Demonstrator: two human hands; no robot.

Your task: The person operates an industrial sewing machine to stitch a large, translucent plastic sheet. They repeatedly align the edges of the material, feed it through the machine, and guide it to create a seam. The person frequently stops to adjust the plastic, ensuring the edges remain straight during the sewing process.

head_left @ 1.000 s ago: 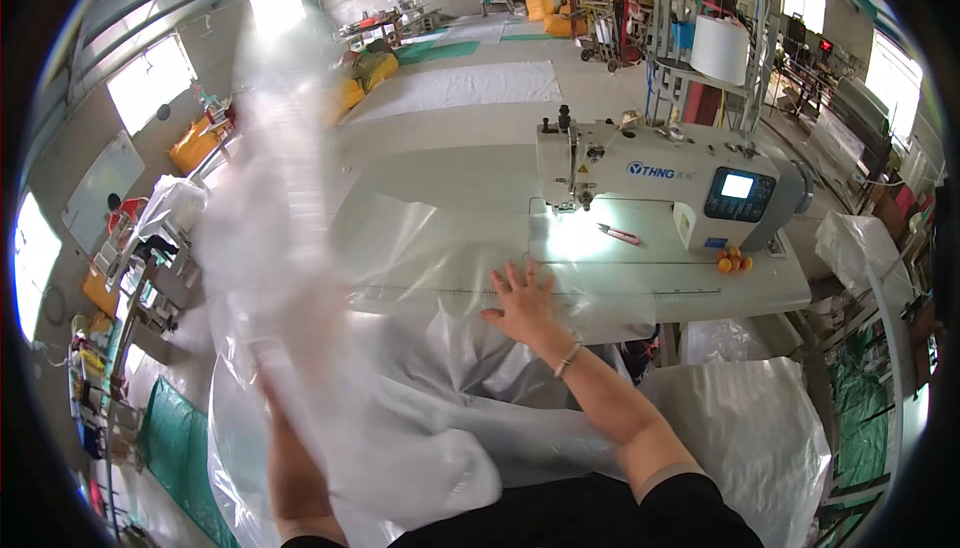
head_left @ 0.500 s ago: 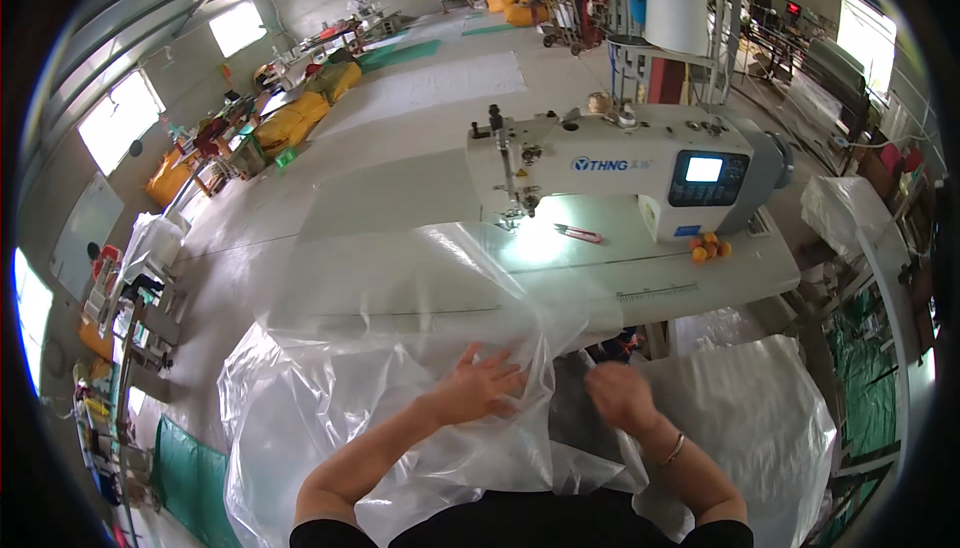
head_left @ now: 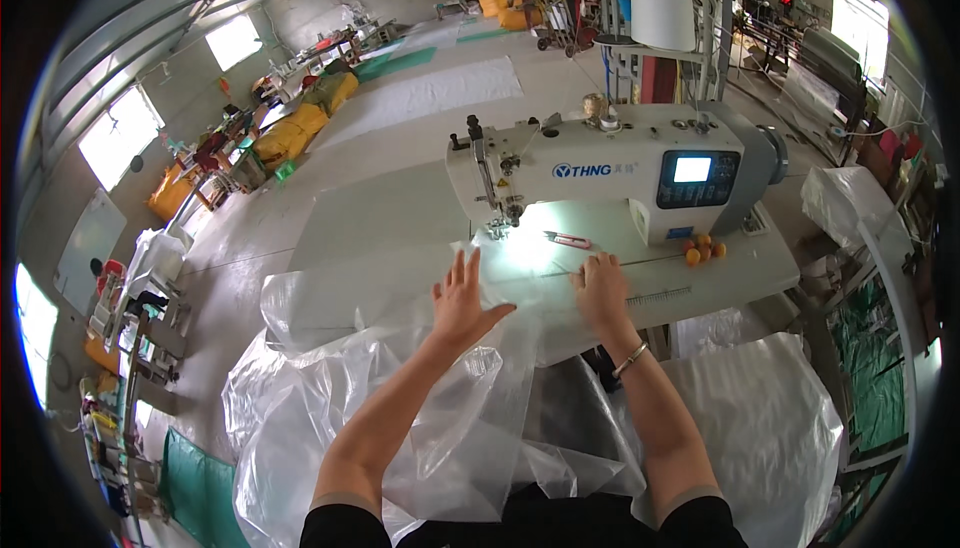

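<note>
A clear plastic sheet [head_left: 400, 378] drapes over the front edge of the sewing table [head_left: 370, 208] and down across my lap. My left hand [head_left: 460, 300] lies on it with fingers spread, left of and nearer than the needle area. At the table's front, further right, my right hand [head_left: 602, 293] is closed with its fingers curled down; whatever they hold is hidden. Before both hands stands a white sewing machine [head_left: 560, 163], its lamp lighting the needle area. A red-handled cutter [head_left: 568, 240] lies on the table between the needle and my right hand.
Several small orange fruits [head_left: 705, 250] sit by the machine's base. A big white thread cone [head_left: 663, 16] stands on a rack behind. More plastic sheeting [head_left: 740, 418] hangs at my right, near a metal frame [head_left: 885, 278]. Yellow sacks [head_left: 290, 135] lie along the far left.
Both hands have moved forward, from the sheet in front of the table up to the tabletop. The sheet's near part has shifted, and a flap now stands up at the table's left.
</note>
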